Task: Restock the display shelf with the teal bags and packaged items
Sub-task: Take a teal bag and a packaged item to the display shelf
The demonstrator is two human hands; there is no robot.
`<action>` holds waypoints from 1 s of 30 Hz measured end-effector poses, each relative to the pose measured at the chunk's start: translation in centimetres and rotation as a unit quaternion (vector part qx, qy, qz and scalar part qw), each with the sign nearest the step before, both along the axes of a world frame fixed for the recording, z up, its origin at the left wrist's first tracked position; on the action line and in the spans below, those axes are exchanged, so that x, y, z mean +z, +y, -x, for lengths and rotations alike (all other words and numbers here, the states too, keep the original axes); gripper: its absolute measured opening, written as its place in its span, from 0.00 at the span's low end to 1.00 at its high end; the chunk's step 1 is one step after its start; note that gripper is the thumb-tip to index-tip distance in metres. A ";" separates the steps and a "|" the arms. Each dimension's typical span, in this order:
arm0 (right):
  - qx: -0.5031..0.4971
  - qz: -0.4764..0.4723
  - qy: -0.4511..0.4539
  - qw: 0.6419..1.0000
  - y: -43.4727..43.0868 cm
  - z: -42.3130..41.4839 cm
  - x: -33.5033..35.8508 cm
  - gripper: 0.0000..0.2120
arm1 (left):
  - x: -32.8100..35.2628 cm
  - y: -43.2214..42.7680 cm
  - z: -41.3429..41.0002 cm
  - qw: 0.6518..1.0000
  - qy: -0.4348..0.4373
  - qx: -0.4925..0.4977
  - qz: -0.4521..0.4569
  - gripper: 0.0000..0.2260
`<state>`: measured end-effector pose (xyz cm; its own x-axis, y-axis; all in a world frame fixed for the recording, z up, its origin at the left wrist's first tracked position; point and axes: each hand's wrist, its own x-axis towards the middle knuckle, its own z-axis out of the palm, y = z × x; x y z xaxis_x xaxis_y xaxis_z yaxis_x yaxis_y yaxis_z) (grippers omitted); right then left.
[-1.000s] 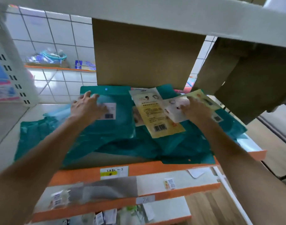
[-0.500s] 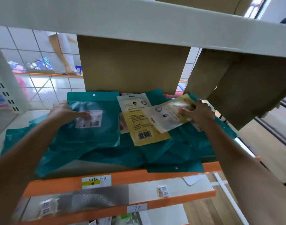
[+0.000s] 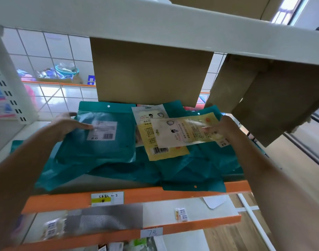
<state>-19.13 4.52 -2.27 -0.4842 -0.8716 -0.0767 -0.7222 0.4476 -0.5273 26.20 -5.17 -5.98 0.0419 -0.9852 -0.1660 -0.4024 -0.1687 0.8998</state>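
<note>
Several teal bags lie overlapping on the orange-edged display shelf point(image 3: 155, 193). My left hand point(image 3: 68, 125) grips the left edge of a teal bag point(image 3: 104, 136) with a white barcode label, thumb on its front. My right hand point(image 3: 221, 127) holds the right end of a yellow-and-white packet point(image 3: 184, 133), lifted sideways above the pile. A second yellow packet point(image 3: 158, 142) with a barcode lies flat beneath it, between the two hands. More teal bags point(image 3: 191, 171) spread toward the front edge.
A cardboard box point(image 3: 149, 71) stands at the back of the shelf, another box point(image 3: 274, 98) at the right. A white shelf board point(image 3: 155, 22) hangs close overhead. A perforated white upright point(image 3: 10, 87) is at left. Lower orange shelves point(image 3: 191, 225) hold small packets and price tags.
My right hand has lifted the yellow-and-white packet and turned it sideways over the other packet. My left hand shifted left to the edge of the labelled teal bag. The view tilted upward.
</note>
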 end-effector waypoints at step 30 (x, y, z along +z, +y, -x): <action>0.142 0.233 -0.122 0.954 4.9 -19.7 8.4 0.13 | 5.0 8.4 -17.0 0.980 0.137 0.025 0.141 0.13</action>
